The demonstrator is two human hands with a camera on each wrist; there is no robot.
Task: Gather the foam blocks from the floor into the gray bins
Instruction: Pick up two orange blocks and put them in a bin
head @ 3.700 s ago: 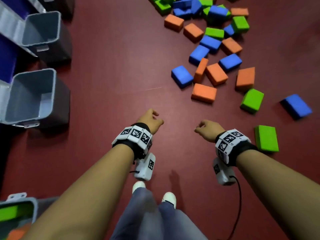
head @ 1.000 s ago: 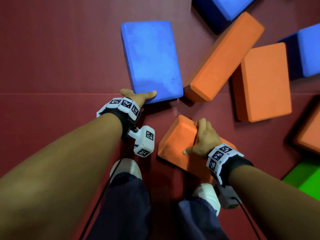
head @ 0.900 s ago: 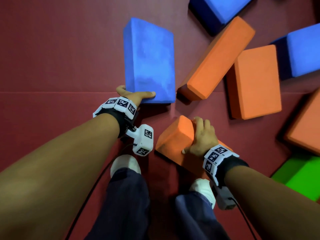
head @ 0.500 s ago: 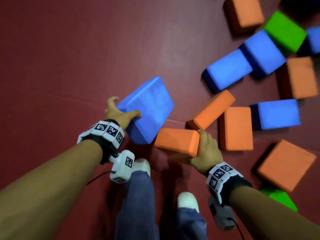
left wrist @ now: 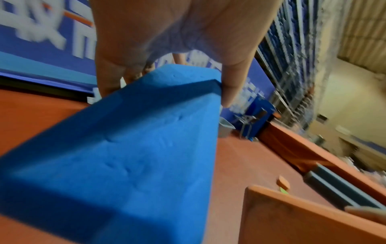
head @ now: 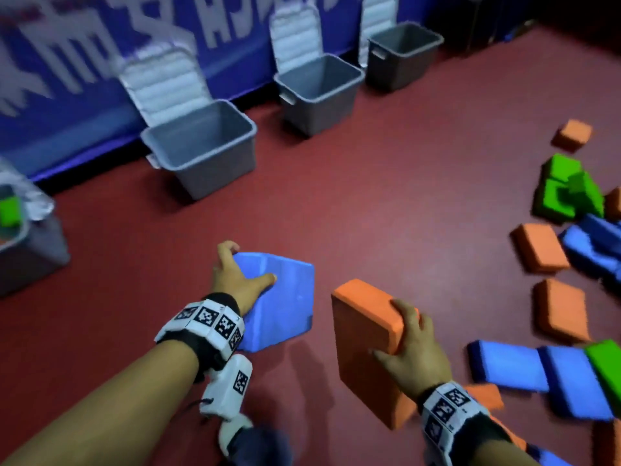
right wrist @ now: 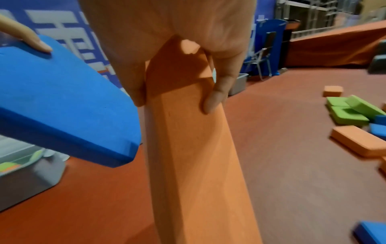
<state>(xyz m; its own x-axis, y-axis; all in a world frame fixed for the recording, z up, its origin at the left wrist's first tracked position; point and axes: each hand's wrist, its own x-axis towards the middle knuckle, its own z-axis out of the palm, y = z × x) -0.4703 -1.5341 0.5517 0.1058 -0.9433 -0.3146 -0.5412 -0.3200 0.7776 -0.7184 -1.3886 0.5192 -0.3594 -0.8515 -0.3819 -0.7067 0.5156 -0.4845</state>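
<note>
My left hand (head: 240, 275) grips a blue foam block (head: 285, 304) by one end, thumb on top and fingers beneath, lifted off the red floor. The left wrist view shows this blue block (left wrist: 129, 158) pinched between thumb and fingers. My right hand (head: 405, 344) grips an orange foam block (head: 364, 334) by its end, also in the air; the right wrist view shows that orange block (right wrist: 188, 148) hanging long below the palm. Three open gray bins stand along the blue wall: the nearest bin (head: 201, 146), a middle bin (head: 319, 92) and a far bin (head: 403, 52).
A fourth gray bin (head: 27, 250) at the left edge holds a green block (head: 10, 210). Several loose orange, blue and green blocks (head: 564, 237) lie scattered on the floor at the right. Open red floor (head: 369, 196) lies between me and the bins.
Both hands have lifted their blocks off the floor. The view has swung from the block pile up toward the wall, so the gray bins have come into sight.
</note>
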